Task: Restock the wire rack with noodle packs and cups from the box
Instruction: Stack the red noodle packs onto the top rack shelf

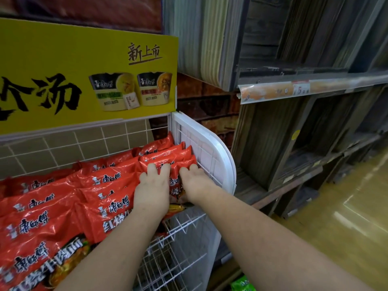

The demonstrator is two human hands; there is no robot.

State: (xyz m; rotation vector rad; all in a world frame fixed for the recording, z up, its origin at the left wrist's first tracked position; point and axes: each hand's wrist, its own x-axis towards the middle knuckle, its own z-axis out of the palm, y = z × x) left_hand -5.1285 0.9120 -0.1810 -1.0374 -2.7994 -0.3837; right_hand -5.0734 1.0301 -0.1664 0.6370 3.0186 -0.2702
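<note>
The white wire rack (218, 162) holds rows of red noodle packs (105, 192) lying flat and overlapping. My left hand (153, 190) and my right hand (193, 181) both rest on the rightmost red noodle pack (168, 158), close to the rack's white right side panel. Their fingers curl over the pack's top, and the fingertips are partly hidden. The pack lies between the two hands, tucked against the packs behind it. No noodle cups or box are in view.
A yellow sign (84, 74) with pictures of noodle cups stands above the rack's back. To the right are dark wooden shelves (304, 143) with a price rail (304, 91). A lower wire tier (178, 248) shows below my arms. A green packet (241, 284) lies near the floor.
</note>
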